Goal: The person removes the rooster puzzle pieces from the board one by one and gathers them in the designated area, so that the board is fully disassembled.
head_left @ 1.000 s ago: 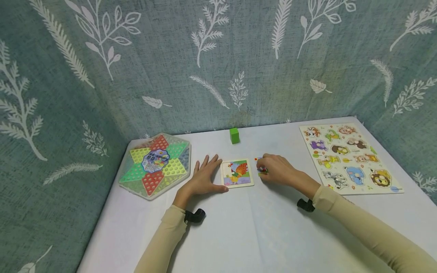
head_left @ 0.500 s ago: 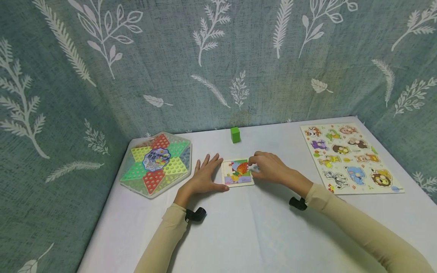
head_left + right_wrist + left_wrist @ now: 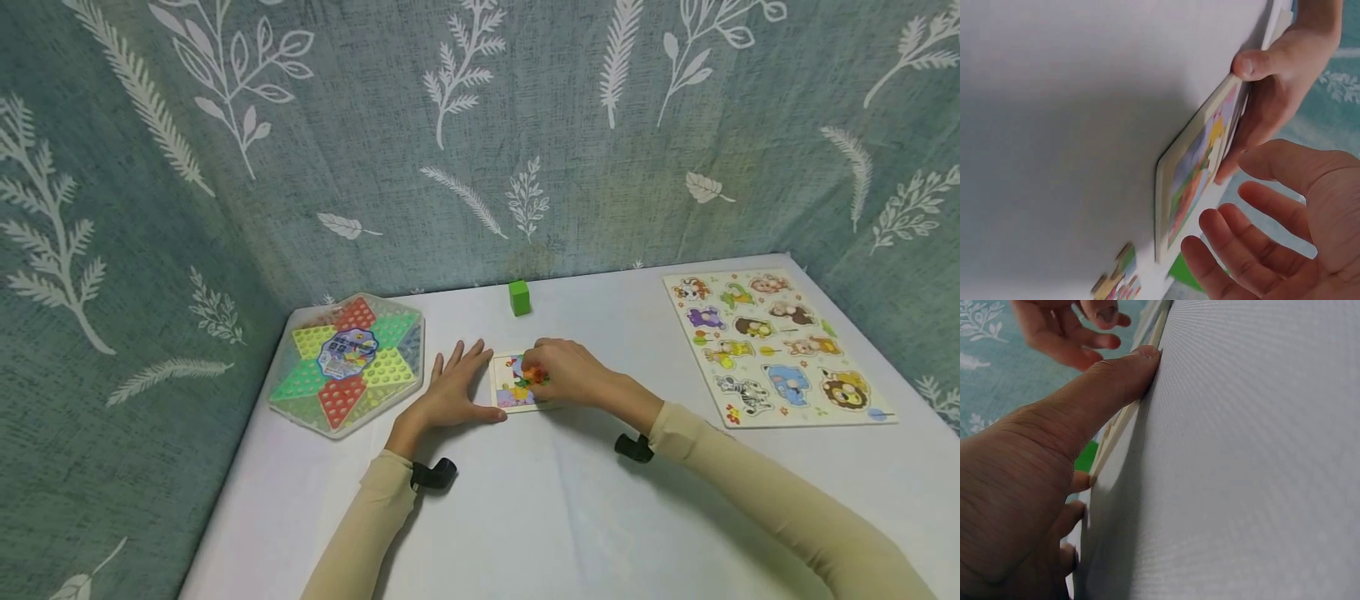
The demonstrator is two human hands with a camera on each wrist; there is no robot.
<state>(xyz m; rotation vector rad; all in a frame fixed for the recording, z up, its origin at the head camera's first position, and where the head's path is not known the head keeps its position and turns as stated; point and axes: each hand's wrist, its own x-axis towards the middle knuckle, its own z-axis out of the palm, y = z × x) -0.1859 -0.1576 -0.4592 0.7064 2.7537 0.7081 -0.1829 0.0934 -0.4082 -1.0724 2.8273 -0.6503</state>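
My left hand (image 3: 450, 396), fingers spread and straight, rests at the left side of a small jigsaw puzzle in a pale wooden tray (image 3: 494, 390). Its thumb (image 3: 1138, 365) presses the near edge of the tray. The puzzle picture shows a rooster, and its upper left part is pale. My right hand (image 3: 573, 372) is over the right half of the tray. In the right wrist view, its fingers (image 3: 1235, 240) are loosely bent and apart, with nothing between them. Loose jigsaw pieces (image 3: 1113, 275) lie beyond the tray's right edge, hidden in the head view by the right hand.
A green block (image 3: 519, 297) stands behind the tray. A hexagonal Chinese checkers board (image 3: 345, 367) lies at the left, an animal peg puzzle (image 3: 765, 354) at the right. Patterned cloth (image 3: 525, 125) hangs behind and beside the white table (image 3: 510, 500).
My right hand has moved left, from the loose pieces beside the tray to above the rooster picture. My left hand has stayed at the tray's left side.
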